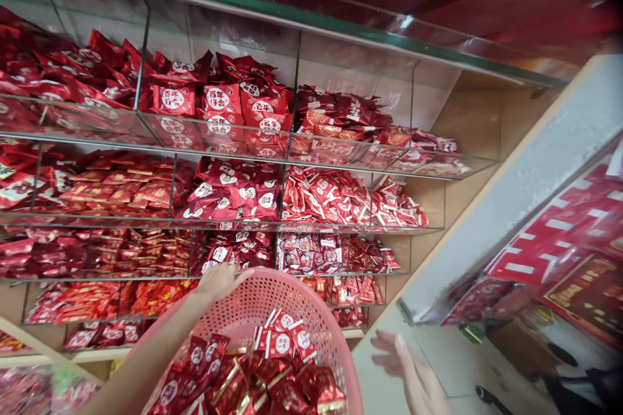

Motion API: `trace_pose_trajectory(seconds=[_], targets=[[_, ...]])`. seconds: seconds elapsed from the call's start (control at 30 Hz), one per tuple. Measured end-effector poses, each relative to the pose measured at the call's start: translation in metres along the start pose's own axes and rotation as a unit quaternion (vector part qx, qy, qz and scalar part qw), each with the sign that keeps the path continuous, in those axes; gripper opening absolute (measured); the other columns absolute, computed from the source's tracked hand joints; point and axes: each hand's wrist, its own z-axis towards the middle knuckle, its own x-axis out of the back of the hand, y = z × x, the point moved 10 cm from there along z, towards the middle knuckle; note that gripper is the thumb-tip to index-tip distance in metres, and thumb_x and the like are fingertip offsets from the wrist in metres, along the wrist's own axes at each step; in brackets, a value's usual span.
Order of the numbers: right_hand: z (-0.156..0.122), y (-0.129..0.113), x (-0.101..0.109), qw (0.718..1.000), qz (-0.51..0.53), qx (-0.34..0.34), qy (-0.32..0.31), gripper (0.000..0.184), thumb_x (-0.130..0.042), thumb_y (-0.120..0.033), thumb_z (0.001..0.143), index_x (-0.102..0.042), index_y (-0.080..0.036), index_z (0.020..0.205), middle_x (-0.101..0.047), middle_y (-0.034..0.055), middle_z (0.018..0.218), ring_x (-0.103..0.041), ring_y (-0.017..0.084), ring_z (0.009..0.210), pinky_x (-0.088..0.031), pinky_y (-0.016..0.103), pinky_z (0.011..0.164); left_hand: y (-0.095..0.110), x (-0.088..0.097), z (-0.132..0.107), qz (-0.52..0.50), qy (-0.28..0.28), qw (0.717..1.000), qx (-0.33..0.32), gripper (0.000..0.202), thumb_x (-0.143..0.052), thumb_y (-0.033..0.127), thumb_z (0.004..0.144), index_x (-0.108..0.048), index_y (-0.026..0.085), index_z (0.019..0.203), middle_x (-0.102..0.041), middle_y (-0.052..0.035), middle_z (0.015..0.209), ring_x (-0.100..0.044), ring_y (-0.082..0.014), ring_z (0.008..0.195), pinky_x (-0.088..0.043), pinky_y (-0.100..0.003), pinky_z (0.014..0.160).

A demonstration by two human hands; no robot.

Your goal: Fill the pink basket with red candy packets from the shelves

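My left hand [221, 282] grips the far rim of a pink plastic basket [325, 318] with perforated walls. Several red candy packets [285, 337] lie inside, some marked with white circles and others trimmed in gold. To the right of the basket, apart from it, my right hand [409, 366] is open, fingers spread and holding nothing. Beyond the basket, packets with white labels [311, 251] fill a shelf compartment close to my left hand.
Glass-divided shelves [341, 172] of red packets rise in front of me. A wooden side panel and pale wall [467, 220] stand at the right. Red goods [549, 233] hang beyond it, and a cardboard box [520, 343] sits on the tiled floor [418, 331].
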Motion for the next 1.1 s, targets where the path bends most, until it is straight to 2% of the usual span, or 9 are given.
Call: trace_pose_trajectory(seconds=[0.1, 0.23, 0.3, 0.37, 0.5, 0.63, 0.8, 0.97, 1.1], targets=[[0.030, -0.079, 0.015, 0.981, -0.088, 0.168, 0.042, 0.043, -0.043, -0.049, 0.079, -0.054, -0.019, 0.107, -0.059, 0.0103, 0.109, -0.056, 0.023, 0.096, -0.043, 0.035, 0.086, 0.000, 0.002, -0.002, 0.005, 0.001, 1.000, 0.001, 0.074, -0.010, 0.066, 0.075, -0.063, 0.015, 0.081, -0.065, -0.0160, 0.080, -0.060, -0.0280, 0.083, -0.041, -0.039, 0.073], [0.061, -0.185, 0.003, 0.903, -0.171, 0.391, 0.047, 0.039, -0.046, -0.039, 0.081, -0.048, -0.023, 0.116, -0.059, 0.0081, 0.105, -0.056, 0.020, 0.088, -0.043, 0.036, 0.082, 0.001, 0.002, -0.002, 0.015, 0.005, 1.000, -0.005, 0.076, -0.009, 0.068, 0.074, -0.063, 0.014, 0.080, -0.065, -0.0160, 0.079, -0.060, -0.0288, 0.082, -0.042, -0.039, 0.071], [0.078, -0.219, -0.006, 0.865, -0.215, 0.450, 0.062, 0.041, -0.048, -0.038, 0.079, -0.045, -0.023, 0.118, -0.056, 0.0086, 0.107, -0.054, 0.021, 0.092, -0.042, 0.039, 0.084, 0.002, 0.001, -0.001, 0.018, 0.012, 1.000, -0.011, 0.076, -0.009, 0.069, 0.073, -0.062, 0.014, 0.079, -0.065, -0.0161, 0.079, -0.060, -0.0289, 0.082, -0.042, -0.040, 0.072], [0.095, -0.238, -0.019, 0.840, -0.268, 0.468, 0.064, 0.042, -0.050, -0.041, 0.078, -0.046, -0.022, 0.116, -0.054, 0.0087, 0.109, -0.051, 0.022, 0.097, -0.040, 0.040, 0.085, 0.001, 0.000, 0.001, 0.019, 0.017, 1.000, -0.014, 0.076, -0.009, 0.069, 0.073, -0.062, 0.014, 0.079, -0.065, -0.0159, 0.079, -0.060, -0.0288, 0.082, -0.042, -0.040, 0.073], [0.121, -0.247, -0.042, 0.819, -0.357, 0.444, 0.070, 0.038, -0.052, -0.047, 0.075, -0.054, -0.020, 0.102, -0.058, 0.0087, 0.100, -0.051, 0.023, 0.096, -0.041, 0.038, 0.081, -0.001, -0.002, 0.002, 0.014, 0.016, 1.000, -0.012, 0.076, -0.009, 0.069, 0.073, -0.062, 0.015, 0.078, -0.065, -0.0154, 0.077, -0.060, -0.0287, 0.081, -0.042, -0.040, 0.073], [0.127, -0.244, -0.048, 0.823, -0.364, 0.433, 0.056, 0.032, -0.050, -0.044, 0.077, -0.059, -0.019, 0.096, -0.062, 0.0081, 0.098, -0.055, 0.022, 0.091, -0.041, 0.034, 0.079, -0.004, -0.003, 0.002, 0.003, 0.009, 1.000, 0.002, 0.075, -0.011, 0.069, 0.073, -0.063, 0.015, 0.079, -0.065, -0.0147, 0.079, -0.060, -0.0270, 0.083, -0.042, -0.038, 0.074], [0.130, -0.243, -0.027, 0.856, -0.274, 0.436, 0.046, 0.029, -0.044, -0.037, 0.082, -0.063, -0.020, 0.097, -0.065, 0.0061, 0.097, -0.059, 0.020, 0.087, -0.042, 0.031, 0.078, -0.005, -0.004, 0.003, 0.002, 0.000, 1.000, 0.005, 0.075, -0.012, 0.068, 0.074, -0.063, 0.014, 0.080, -0.065, -0.0160, 0.081, -0.060, -0.0275, 0.084, -0.041, -0.038, 0.075], [0.143, -0.237, -0.003, 0.902, -0.138, 0.405, 0.066, 0.035, -0.046, -0.040, 0.080, -0.065, -0.016, 0.095, -0.067, 0.0066, 0.092, -0.061, 0.020, 0.082, -0.044, 0.032, 0.076, -0.005, -0.003, 0.002, -0.010, -0.005, 1.000, 0.012, 0.071, -0.013, 0.064, 0.076, -0.064, 0.015, 0.082, -0.065, -0.0155, 0.084, -0.059, -0.0269, 0.087, -0.041, -0.038, 0.077], [0.152, -0.229, 0.011, 0.932, -0.038, 0.351, 0.079, 0.042, -0.048, -0.044, 0.077, -0.063, -0.014, 0.101, -0.068, 0.0051, 0.082, -0.059, 0.017, 0.066, -0.047, 0.031, 0.062, -0.005, -0.003, 0.003, -0.012, -0.008, 1.000, 0.011, 0.070, -0.013, 0.064, 0.076, -0.063, 0.015, 0.081, -0.065, -0.0146, 0.082, -0.059, -0.0263, 0.085, -0.041, -0.037, 0.076]])
